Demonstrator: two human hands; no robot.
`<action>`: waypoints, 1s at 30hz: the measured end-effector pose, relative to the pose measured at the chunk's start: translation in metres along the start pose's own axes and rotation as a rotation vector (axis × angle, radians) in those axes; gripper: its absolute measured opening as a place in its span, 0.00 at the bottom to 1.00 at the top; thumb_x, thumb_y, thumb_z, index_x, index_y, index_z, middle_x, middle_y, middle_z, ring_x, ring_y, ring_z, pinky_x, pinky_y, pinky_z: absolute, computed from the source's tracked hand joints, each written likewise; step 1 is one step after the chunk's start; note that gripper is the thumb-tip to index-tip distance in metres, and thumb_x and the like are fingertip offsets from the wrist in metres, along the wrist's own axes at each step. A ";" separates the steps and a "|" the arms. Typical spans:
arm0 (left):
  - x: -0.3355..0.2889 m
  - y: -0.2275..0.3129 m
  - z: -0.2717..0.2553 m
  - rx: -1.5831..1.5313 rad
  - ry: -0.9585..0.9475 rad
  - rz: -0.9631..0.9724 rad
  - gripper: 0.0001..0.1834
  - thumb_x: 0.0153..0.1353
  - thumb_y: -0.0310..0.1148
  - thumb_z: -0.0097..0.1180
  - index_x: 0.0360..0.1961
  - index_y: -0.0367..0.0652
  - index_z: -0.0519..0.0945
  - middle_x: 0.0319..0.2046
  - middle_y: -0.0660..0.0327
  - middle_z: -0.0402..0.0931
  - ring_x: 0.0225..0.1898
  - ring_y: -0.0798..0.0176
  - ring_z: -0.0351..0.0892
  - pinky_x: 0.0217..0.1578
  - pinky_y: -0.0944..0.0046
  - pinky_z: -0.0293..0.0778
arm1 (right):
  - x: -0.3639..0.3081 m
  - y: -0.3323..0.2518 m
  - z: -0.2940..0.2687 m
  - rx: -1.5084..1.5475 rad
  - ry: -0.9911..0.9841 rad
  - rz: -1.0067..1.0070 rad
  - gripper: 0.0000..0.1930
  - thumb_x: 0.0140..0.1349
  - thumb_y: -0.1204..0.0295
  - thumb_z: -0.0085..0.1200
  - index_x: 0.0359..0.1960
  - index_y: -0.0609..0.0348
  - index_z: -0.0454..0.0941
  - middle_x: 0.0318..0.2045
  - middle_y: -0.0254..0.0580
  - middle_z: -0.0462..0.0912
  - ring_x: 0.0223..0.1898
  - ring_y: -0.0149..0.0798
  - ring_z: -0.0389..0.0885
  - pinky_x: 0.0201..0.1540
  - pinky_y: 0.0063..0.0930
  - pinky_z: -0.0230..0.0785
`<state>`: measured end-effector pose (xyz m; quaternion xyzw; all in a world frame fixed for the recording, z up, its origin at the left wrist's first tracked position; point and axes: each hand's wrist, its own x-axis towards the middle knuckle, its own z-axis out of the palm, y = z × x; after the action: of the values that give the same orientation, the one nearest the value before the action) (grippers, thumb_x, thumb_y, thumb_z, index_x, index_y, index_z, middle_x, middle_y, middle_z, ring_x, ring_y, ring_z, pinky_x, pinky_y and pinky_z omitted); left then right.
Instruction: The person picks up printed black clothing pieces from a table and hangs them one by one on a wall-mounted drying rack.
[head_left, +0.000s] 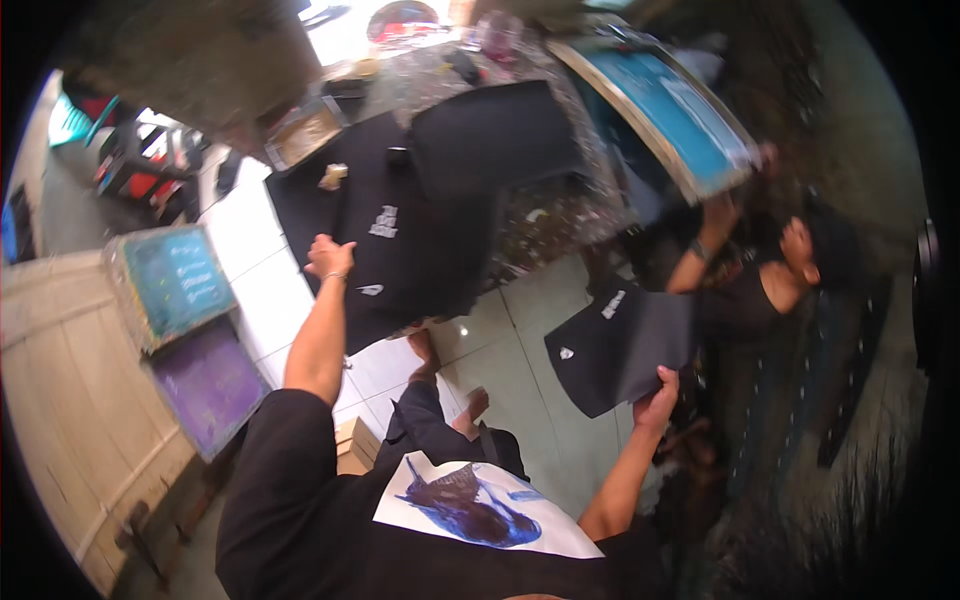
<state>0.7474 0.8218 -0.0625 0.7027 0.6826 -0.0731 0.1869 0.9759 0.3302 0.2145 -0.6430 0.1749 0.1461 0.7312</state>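
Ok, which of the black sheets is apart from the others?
The black sheet at right, held over the floor tiles by the right hand; the other black sheets overlap farther left.

Worn on the head, as the left of two side-by-side fisheyes. Faces steeply down and a little forward, upright and unmirrored. Lies nearest to the black shirt (285, 490) at the lower edge, farther from the left hand (330, 258) and right hand (655, 400), farther still from the tiled floor (545, 320). Spans very wide: ahead across the worktable (560, 225), left to a wooden panel (70, 390), right to a co-worker (735, 310). Bends straight edges toward a dark round rim. Blurs along the right, perhaps from motion or dim light.
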 end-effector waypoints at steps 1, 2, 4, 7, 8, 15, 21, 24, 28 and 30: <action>0.002 0.001 -0.001 -0.021 -0.051 0.022 0.34 0.44 0.52 0.68 0.51 0.48 0.75 0.49 0.57 0.77 0.54 0.55 0.74 0.53 0.44 0.62 | -0.004 -0.001 -0.014 -0.027 0.050 0.008 0.18 0.49 0.73 0.51 0.44 0.65 0.74 0.41 0.40 0.77 0.43 0.39 0.75 0.49 0.31 0.68; 0.005 0.002 -0.004 -0.049 -0.095 0.030 0.32 0.45 0.53 0.66 0.51 0.49 0.77 0.48 0.57 0.78 0.53 0.54 0.74 0.52 0.48 0.65 | -0.004 -0.001 -0.026 -0.064 0.094 0.020 0.18 0.50 0.74 0.51 0.44 0.66 0.74 0.41 0.40 0.77 0.43 0.39 0.76 0.49 0.29 0.67; 0.022 -0.021 -0.002 -0.240 0.016 0.276 0.22 0.51 0.49 0.63 0.33 0.39 0.80 0.28 0.52 0.80 0.33 0.49 0.80 0.33 0.55 0.72 | -0.015 -0.017 -0.008 -0.125 0.039 -0.031 0.16 0.52 0.77 0.48 0.44 0.66 0.73 0.39 0.38 0.77 0.41 0.35 0.76 0.48 0.25 0.67; -0.035 0.022 -0.053 -0.421 0.002 0.536 0.19 0.61 0.43 0.54 0.26 0.36 0.72 0.16 0.51 0.66 0.18 0.59 0.63 0.23 0.57 0.62 | -0.026 -0.037 -0.053 -0.337 0.005 -0.151 0.14 0.54 0.78 0.46 0.44 0.65 0.73 0.43 0.39 0.78 0.45 0.32 0.75 0.49 0.24 0.66; -0.062 0.035 -0.076 -0.454 0.064 0.639 0.17 0.63 0.40 0.53 0.26 0.36 0.72 0.15 0.53 0.64 0.17 0.61 0.59 0.21 0.59 0.60 | -0.031 -0.043 -0.070 -0.316 0.060 -0.156 0.14 0.54 0.78 0.46 0.44 0.65 0.73 0.43 0.39 0.78 0.45 0.32 0.75 0.49 0.24 0.66; -0.258 0.110 -0.213 -0.364 0.054 0.995 0.17 0.64 0.28 0.49 0.54 0.45 0.69 0.39 0.47 0.79 0.39 0.48 0.81 0.35 0.58 0.73 | -0.074 -0.090 -0.179 -0.588 0.180 -0.467 0.18 0.63 0.78 0.51 0.54 0.64 0.67 0.35 0.33 0.79 0.29 0.19 0.71 0.33 0.15 0.63; -0.403 0.144 -0.263 0.009 0.200 1.511 0.15 0.64 0.27 0.45 0.51 0.44 0.74 0.39 0.47 0.79 0.40 0.42 0.78 0.36 0.52 0.74 | -0.086 -0.111 -0.339 -0.780 0.144 -0.539 0.10 0.56 0.78 0.55 0.40 0.65 0.80 0.22 0.37 0.79 0.21 0.25 0.69 0.26 0.19 0.63; -0.493 0.175 -0.251 0.034 0.172 1.646 0.12 0.65 0.29 0.44 0.46 0.40 0.76 0.34 0.46 0.79 0.37 0.42 0.79 0.34 0.51 0.73 | -0.098 -0.118 -0.419 -0.779 0.107 -0.504 0.12 0.51 0.75 0.61 0.38 0.64 0.81 0.24 0.36 0.80 0.25 0.28 0.74 0.30 0.23 0.66; -0.594 0.206 -0.227 0.195 0.166 1.733 0.12 0.64 0.30 0.45 0.46 0.40 0.74 0.37 0.42 0.77 0.36 0.38 0.75 0.37 0.46 0.68 | -0.116 -0.126 -0.535 -0.939 0.088 -0.270 0.26 0.43 0.75 0.66 0.47 0.64 0.75 0.25 0.48 0.80 0.28 0.35 0.78 0.32 0.28 0.68; -0.625 0.226 -0.204 0.200 0.007 1.704 0.12 0.64 0.31 0.45 0.47 0.41 0.73 0.38 0.43 0.76 0.38 0.38 0.74 0.40 0.45 0.67 | -0.128 -0.120 -0.594 -0.982 0.175 -0.323 0.27 0.44 0.75 0.65 0.50 0.63 0.73 0.28 0.53 0.80 0.31 0.46 0.79 0.36 0.33 0.70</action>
<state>0.9032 0.3134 0.3860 0.9892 -0.0872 0.0344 0.1130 0.8732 -0.2729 0.3115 -0.9386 0.0447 0.0420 0.3396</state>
